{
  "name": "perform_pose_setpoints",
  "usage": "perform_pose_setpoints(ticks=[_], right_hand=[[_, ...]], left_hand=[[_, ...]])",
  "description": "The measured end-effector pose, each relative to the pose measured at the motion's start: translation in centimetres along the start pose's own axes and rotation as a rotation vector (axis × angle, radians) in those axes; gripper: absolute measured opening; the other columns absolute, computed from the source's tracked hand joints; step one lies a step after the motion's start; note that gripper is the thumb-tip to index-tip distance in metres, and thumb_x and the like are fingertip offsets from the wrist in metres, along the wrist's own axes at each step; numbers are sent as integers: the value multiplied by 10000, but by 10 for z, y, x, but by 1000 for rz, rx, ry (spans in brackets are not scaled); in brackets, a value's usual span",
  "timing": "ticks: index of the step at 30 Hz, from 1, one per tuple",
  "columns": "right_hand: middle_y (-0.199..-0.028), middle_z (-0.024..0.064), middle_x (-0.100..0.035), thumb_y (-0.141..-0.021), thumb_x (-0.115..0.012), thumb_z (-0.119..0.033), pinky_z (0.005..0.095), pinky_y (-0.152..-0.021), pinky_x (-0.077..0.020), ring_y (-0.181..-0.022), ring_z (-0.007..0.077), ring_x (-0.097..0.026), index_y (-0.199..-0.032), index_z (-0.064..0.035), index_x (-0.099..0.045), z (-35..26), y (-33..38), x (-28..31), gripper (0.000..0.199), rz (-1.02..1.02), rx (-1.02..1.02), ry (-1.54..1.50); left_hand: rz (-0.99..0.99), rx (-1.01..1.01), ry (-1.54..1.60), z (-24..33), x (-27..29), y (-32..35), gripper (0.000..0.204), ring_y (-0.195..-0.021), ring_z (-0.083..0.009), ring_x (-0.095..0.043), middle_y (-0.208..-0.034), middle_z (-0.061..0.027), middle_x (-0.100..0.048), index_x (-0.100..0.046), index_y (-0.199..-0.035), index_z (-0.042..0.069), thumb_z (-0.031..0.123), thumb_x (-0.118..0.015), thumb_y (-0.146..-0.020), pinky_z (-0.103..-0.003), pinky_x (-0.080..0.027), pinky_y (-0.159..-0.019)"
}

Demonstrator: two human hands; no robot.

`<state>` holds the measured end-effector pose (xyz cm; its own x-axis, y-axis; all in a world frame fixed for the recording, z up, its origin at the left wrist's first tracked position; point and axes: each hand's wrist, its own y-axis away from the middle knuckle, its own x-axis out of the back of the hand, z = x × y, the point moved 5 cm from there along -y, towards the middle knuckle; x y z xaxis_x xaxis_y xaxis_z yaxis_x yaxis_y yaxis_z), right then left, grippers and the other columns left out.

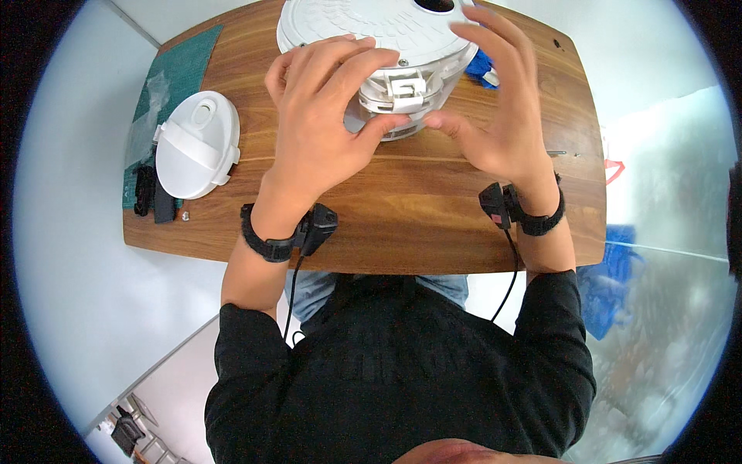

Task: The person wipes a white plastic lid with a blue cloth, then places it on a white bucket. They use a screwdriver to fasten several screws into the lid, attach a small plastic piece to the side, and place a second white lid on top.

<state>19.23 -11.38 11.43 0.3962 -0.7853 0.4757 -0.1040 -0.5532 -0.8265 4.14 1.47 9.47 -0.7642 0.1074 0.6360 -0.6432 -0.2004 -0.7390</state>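
Note:
A white plastic container (421, 97) with a broad, round-edged lid (363, 23) stands at the far side of the table. Its lid has a dark round hole and an embossed pattern, and a white latch (407, 93) sits on the near side. My left hand (321, 116) grips its front left, fingers over the lid's edge and thumb just under the latch. On the other side, my right hand (506, 108) has its fingers spread apart, slightly blurred. That thumb points at the latch's lower right; whether it touches is unclear.
At left, a white oval lid (185, 166) with a strap-like band lies partly on a green mat (193, 58). Clear plastic film (157, 97), black parts (144, 189) and a small metal piece (185, 216) are around it. Something blue (481, 69) shows behind the container. Cables hang from both wristbands.

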Motion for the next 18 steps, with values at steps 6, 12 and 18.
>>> perform_pose_setpoints(ticks=[6,12,18], right_hand=[[-1319,107,-640,-674,-879,-469,511,-1105,-323,-1266,345,-543,-1223,-95,-681,9,-1,-21,693,-158,-15,109],[-1343,124,-643,-722,-840,-504,452,-1098,-363,-1270,333,-553,-1214,-37,-698,9,-3,-20,693,-193,-49,95],[-1321,121,-657,-716,-837,-511,447,-1085,-374,-1239,329,-571,-1182,-38,-713,12,-4,-21,676,-177,-40,81]], left_hand=[[-27,33,35,2,-2,-4,610,-1190,-248,-551,-1204,-5,-635,-700,-1237,196,215,-881,-655,-458,-276,-1068],[-10,33,68,-2,-5,-1,564,-1188,-226,-550,-1195,14,-641,-719,-1203,198,231,-874,-662,-446,-262,-1041],[-12,9,74,-3,-4,-4,575,-1178,-208,-547,-1170,33,-644,-727,-1192,198,289,-897,-651,-435,-260,-1004]])
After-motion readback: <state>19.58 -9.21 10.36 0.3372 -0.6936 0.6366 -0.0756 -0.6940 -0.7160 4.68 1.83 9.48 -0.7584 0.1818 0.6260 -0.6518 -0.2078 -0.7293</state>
